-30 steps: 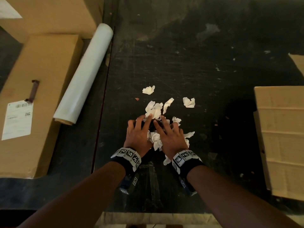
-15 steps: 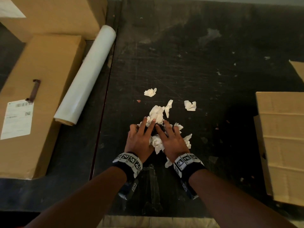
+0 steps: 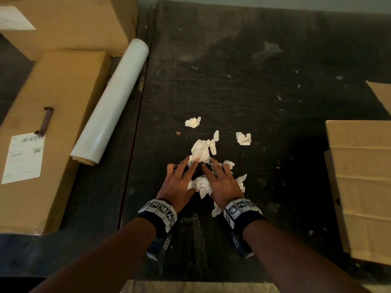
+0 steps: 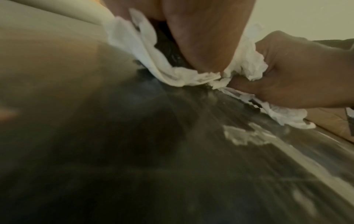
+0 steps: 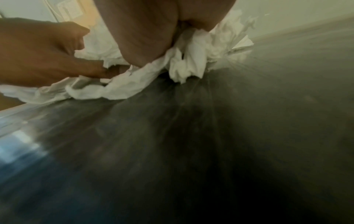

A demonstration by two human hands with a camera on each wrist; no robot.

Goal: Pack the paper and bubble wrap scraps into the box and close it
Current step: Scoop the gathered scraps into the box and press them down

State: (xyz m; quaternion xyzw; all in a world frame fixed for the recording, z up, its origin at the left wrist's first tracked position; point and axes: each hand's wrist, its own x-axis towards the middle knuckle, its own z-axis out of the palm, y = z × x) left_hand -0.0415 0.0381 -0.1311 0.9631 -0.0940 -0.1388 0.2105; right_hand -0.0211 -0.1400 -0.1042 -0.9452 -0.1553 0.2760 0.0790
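On the dark table my left hand (image 3: 179, 180) and right hand (image 3: 222, 180) cup a bunched pile of white paper scraps (image 3: 203, 185) from both sides, with something dark (image 3: 197, 171) between the fingertips. In the left wrist view the right hand (image 4: 296, 72) curls its thumb and fingers into the crumpled paper (image 4: 247, 63). From the right wrist, the left hand (image 5: 44, 53) is seen pinching the paper (image 5: 118, 89) the same way. Loose scraps (image 3: 193, 122) (image 3: 243, 138) lie beyond the pile. A cardboard box (image 3: 364, 187) sits at the right edge.
A roll of clear film (image 3: 112, 121) lies at the left, beside a long labelled carton (image 3: 53, 123) and a bigger carton (image 3: 74, 22) behind it. A cardboard flap (image 3: 383, 94) pokes in at far right. Small crumbs dot the scratched table (image 3: 232, 81).
Both hands have drawn together and slightly toward me, bunching the spread scraps into a tighter pile. The outer loose scraps have stayed where they were.
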